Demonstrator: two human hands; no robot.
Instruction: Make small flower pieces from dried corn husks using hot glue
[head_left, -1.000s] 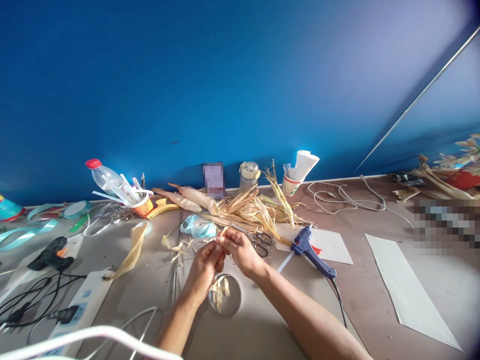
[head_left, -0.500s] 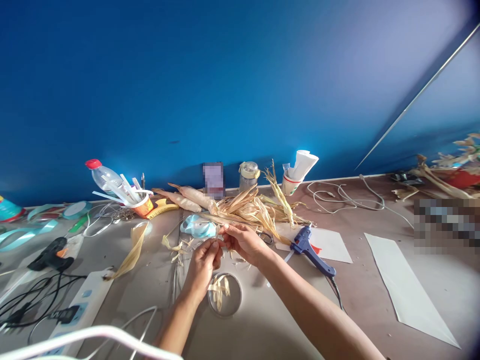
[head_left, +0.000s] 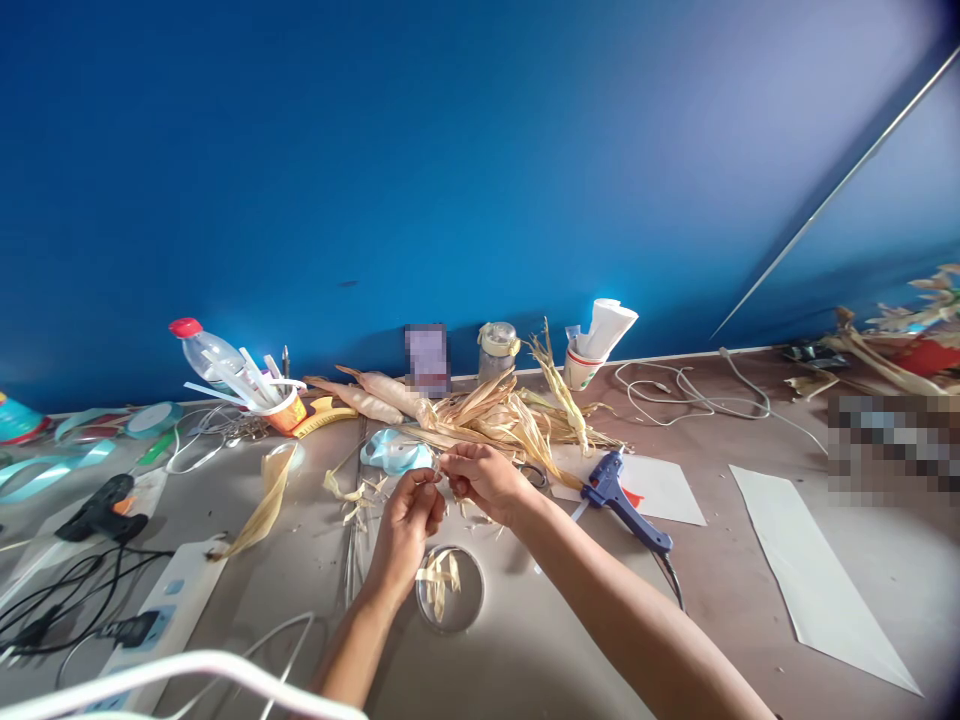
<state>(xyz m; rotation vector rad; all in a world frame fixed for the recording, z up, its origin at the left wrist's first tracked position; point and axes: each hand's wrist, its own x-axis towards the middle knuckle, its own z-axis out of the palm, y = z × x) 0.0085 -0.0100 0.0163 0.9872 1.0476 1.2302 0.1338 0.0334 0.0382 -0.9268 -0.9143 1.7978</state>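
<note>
Husk strip [head_left: 441, 468] pinched between both hands, above the desk [head_left: 525, 650].
Both grips closed: left hand [head_left: 409, 520] and right hand [head_left: 487, 482] meet fingertips on the strip, which is thin and hard to make out. Round glass dish [head_left: 471, 600] just below the hands holds husk scraps [head_left: 437, 580]. Paper cup [head_left: 289, 410] far left holds white sticks [head_left: 247, 380]; second cup [head_left: 579, 372] holds rolled paper [head_left: 609, 325]. Husk pile [head_left: 502, 418] just behind the grip.

Left hand [head_left: 409, 520] and right hand [head_left: 484, 478] pinch what looks like a husk strip [head_left: 441, 470] above a round dish [head_left: 450, 590].
</note>
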